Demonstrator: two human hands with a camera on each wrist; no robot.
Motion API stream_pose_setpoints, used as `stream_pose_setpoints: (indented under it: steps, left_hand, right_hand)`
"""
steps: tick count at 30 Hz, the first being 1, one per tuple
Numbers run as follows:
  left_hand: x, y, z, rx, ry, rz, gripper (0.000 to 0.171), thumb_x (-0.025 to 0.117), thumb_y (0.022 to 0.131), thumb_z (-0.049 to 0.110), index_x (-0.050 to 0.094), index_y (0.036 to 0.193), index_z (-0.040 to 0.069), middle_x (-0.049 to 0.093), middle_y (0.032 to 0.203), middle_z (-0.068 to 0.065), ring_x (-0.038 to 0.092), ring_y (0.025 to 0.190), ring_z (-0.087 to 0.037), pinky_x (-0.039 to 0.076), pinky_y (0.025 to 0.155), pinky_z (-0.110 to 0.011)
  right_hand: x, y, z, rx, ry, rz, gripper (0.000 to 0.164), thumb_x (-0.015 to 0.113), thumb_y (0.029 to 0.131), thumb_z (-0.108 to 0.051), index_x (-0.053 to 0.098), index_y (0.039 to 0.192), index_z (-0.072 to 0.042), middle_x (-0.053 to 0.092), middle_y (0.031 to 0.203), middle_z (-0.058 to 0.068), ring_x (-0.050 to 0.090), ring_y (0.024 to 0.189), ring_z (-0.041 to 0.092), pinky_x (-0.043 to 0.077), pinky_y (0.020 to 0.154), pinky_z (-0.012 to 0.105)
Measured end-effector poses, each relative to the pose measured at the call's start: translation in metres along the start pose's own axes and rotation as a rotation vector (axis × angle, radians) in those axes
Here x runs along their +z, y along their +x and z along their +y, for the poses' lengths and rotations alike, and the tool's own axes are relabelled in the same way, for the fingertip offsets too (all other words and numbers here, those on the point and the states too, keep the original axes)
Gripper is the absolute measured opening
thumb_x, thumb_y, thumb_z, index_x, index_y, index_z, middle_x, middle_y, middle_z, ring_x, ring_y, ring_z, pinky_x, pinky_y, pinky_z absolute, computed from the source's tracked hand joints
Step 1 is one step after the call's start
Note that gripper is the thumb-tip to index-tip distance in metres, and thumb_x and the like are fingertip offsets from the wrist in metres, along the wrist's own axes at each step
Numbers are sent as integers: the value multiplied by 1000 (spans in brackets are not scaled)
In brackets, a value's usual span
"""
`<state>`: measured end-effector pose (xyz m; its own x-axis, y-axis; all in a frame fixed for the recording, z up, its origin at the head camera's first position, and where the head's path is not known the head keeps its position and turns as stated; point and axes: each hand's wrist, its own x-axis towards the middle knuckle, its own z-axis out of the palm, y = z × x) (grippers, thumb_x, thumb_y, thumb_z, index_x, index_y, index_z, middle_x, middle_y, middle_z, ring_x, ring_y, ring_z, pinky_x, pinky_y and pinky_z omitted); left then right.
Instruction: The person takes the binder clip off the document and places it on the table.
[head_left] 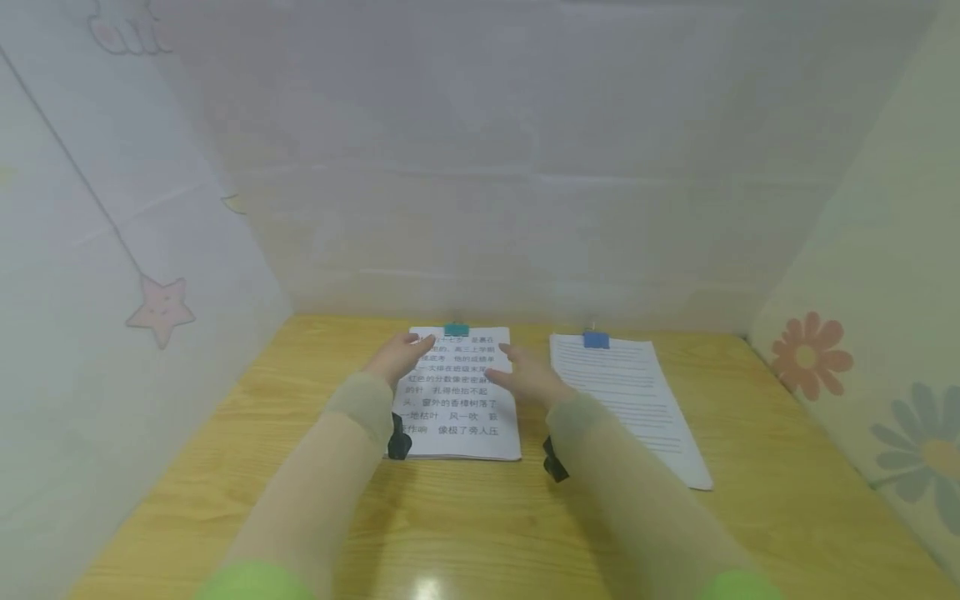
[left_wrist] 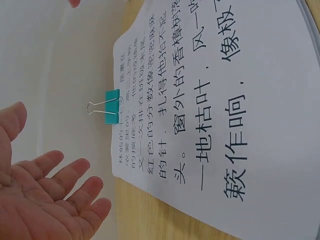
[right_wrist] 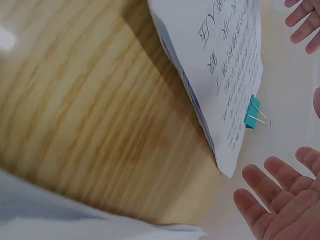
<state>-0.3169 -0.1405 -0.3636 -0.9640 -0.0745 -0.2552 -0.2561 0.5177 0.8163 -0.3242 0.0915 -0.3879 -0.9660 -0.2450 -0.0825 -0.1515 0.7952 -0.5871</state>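
Note:
A stack of paper (head_left: 457, 408) printed with large Chinese characters lies on the table, a teal binder clip (head_left: 456, 330) on its far edge. My left hand (head_left: 397, 357) is over the stack's left side, fingers apart; in the left wrist view its palm and loosely bent fingers show with nothing in them. Over the right edge hovers my right hand (head_left: 528, 377), fingers spread toward the left one. The right wrist view shows that hand's bare palm beside the teal clip (right_wrist: 252, 112). The two hands face each other across the pages.
To the right lies a second stack of paper (head_left: 637, 400) with smaller lines of print, held by a blue binder clip (head_left: 596, 340). Wooden table (head_left: 465, 517) surrounds both stacks. A pale sheet wall (head_left: 525, 208) rises behind, with patterned walls at either side.

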Motion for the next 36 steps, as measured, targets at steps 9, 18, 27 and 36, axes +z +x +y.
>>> stream_pose_setpoints:
  steps: [9,18,27,36]
  left_hand:
    - [-3,3,-13,-93,-172,-18,71,46,78,56,26,133,16,25,137,-6,22,123,-29,17,97,-49]
    - [-3,11,-26,-120,-199,-14,72,47,77,57,30,132,14,34,131,-6,31,117,-27,18,97,-48]
    - [-4,19,-32,-151,-182,13,71,46,81,52,26,133,9,27,135,-13,22,122,-34,16,97,-50]
    - [0,23,-33,-200,-261,-2,67,51,80,48,35,128,5,39,126,-11,39,111,-27,24,96,-44]
  right_hand:
    - [14,-2,-10,34,36,-44,77,50,70,-64,27,134,-29,28,136,-2,23,124,23,20,97,47]
    - [29,6,-4,21,34,-81,73,50,72,-62,28,133,-29,34,133,-2,26,122,24,21,96,48]
    - [34,5,-9,16,37,-121,73,52,73,-58,24,135,-31,28,137,-4,23,124,25,18,97,49]
    - [39,8,-4,53,8,-146,70,52,74,-58,28,133,-28,39,130,-1,30,120,24,22,96,46]
